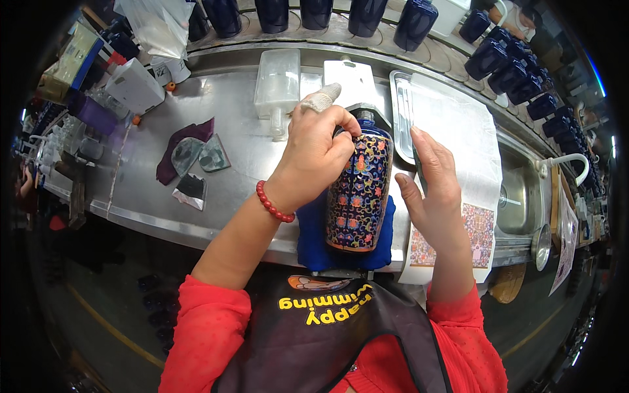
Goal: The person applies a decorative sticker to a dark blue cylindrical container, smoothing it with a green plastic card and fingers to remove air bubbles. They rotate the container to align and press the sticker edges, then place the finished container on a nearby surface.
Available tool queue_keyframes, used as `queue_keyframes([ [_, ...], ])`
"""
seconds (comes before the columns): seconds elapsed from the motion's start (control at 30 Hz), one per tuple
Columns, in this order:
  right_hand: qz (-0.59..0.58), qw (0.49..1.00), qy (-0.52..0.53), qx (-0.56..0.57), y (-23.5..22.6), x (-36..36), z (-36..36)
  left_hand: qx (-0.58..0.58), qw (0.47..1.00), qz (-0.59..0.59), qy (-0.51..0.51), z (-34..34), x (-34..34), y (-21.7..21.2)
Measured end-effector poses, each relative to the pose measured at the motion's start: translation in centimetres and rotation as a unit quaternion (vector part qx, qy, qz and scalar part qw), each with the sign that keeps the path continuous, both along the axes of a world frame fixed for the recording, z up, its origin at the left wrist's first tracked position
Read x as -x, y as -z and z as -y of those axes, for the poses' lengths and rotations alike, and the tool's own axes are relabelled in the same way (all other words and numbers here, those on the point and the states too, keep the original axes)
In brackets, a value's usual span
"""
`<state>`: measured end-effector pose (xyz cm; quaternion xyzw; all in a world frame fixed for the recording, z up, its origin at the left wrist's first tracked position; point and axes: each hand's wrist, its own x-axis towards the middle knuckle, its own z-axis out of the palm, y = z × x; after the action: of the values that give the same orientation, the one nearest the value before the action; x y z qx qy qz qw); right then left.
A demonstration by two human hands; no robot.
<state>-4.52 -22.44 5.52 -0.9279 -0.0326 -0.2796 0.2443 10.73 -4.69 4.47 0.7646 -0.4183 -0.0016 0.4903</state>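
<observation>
A dark blue bottle [359,203] with a colourful floral pattern leans on a blue cloth [312,239] at the counter's front edge. My left hand [319,144], with a pale cover on one finger, is closed at the bottle's upper left shoulder. Its fingertips grip there, by the top edge of the pattern. To the right of the bottle, and apart from it, is my right hand [436,180], fingers stretched upward and thumb spread. A thin dark flat piece [420,173] shows between that thumb and the fingers; its kind is unclear.
Behind the bottle stand a clear container [276,78] and a white block [354,82]. White paper [452,118] with a patterned sheet [477,229] lies right, beside a metal tray [401,98] and sink [521,190]. Dark scraps [187,147] lie left. Blue bottles [272,14] line the back.
</observation>
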Motion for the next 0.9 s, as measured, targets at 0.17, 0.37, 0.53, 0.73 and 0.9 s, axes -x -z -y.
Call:
queue_keyframes([
  [0.17,-0.008,1.0,0.002,0.008,0.0,0.2,0.0,-0.006,0.998,-0.061,0.004,-0.3,0.5,-0.2],
  [0.37,0.009,1.0,-0.001,-0.006,-0.1,-0.1,0.1,0.032,0.999,-0.017,0.01,-0.2,0.8,-0.6],
  [0.53,0.02,0.997,0.014,-0.079,0.2,-0.1,0.4,0.038,0.978,-0.2,0.037,-0.5,0.7,-1.0],
  [0.73,0.012,0.979,0.025,-0.203,0.3,0.0,0.2,-0.033,0.997,-0.073,0.023,-0.5,0.6,-1.2],
  [0.9,-0.03,0.962,0.019,-0.269,-2.0,-0.4,0.7,-0.02,0.994,-0.101,0.03,-0.6,0.2,-1.1],
])
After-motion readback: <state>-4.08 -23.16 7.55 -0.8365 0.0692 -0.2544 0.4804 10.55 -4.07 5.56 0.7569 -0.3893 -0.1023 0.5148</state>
